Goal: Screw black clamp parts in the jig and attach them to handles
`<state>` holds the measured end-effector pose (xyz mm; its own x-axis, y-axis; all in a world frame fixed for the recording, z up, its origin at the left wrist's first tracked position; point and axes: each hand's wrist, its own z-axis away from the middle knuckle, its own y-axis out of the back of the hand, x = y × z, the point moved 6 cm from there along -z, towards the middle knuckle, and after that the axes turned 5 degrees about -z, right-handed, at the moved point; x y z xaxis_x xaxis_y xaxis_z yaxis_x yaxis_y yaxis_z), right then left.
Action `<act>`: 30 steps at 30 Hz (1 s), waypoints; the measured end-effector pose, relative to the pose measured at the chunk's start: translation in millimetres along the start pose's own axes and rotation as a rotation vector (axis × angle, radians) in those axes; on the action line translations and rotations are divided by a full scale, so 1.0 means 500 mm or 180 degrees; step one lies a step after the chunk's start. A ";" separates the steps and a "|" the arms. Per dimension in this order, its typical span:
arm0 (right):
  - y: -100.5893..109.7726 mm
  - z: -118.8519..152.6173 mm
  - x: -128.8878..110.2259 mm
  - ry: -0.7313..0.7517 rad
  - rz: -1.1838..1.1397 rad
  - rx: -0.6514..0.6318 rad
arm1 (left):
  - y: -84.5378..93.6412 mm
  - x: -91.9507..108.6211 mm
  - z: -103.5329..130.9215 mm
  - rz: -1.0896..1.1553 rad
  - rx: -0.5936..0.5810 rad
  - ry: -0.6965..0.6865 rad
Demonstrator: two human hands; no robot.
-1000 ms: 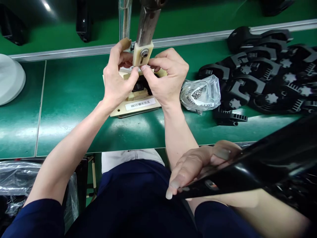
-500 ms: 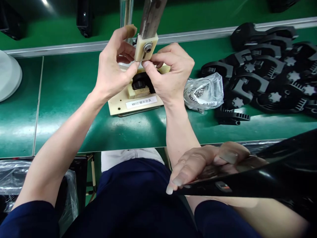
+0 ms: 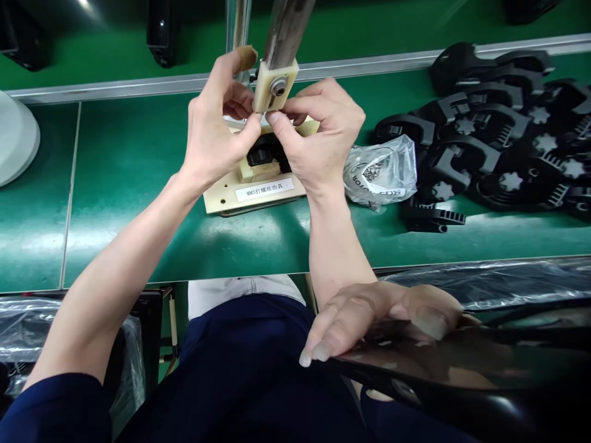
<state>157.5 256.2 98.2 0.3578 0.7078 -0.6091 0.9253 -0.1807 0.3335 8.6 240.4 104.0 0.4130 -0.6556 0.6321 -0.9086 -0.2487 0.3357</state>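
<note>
My left hand [image 3: 217, 126] is bent around the left side of a cream block [image 3: 265, 92] at the foot of a metal bar [image 3: 289, 31]. Its thumb tip meets the block's lower edge; a tan cover sits on one raised fingertip. From the other side, my right hand [image 3: 325, 138] is closed, thumb and fingers pinched just under the block. Whatever is between the fingertips is too small or hidden to make out. Below them, a black plastic part [image 3: 262, 154] sits in a cream fixture [image 3: 221, 195] with a white label [image 3: 264, 189], partly covered by my right hand.
A clear bag [image 3: 383, 175] of small metal pieces lies right of the fixture, beside piled black plastic parts [image 3: 494, 147]. A white round object [image 3: 16, 138] stands far left. At lower right, another person's hand [image 3: 369, 314] holds a glossy black object [image 3: 462, 363] over my right arm.
The other person's hand and glossy black object have tilted and shifted lower, uncovering more plastic sheeting behind. My hands stay at the block with hardly any movement; the view has shifted slightly.
</note>
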 end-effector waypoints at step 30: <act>0.038 0.025 0.026 -0.0262 -0.0082 0.0149 | -0.013 -0.036 0.015 0.0049 -0.0206 0.0134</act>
<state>181.2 253.7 87.6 0.3410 0.6544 -0.6748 0.9385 -0.1963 0.2840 6.4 248.4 85.3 0.4026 -0.6281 0.6659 -0.9094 -0.1914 0.3694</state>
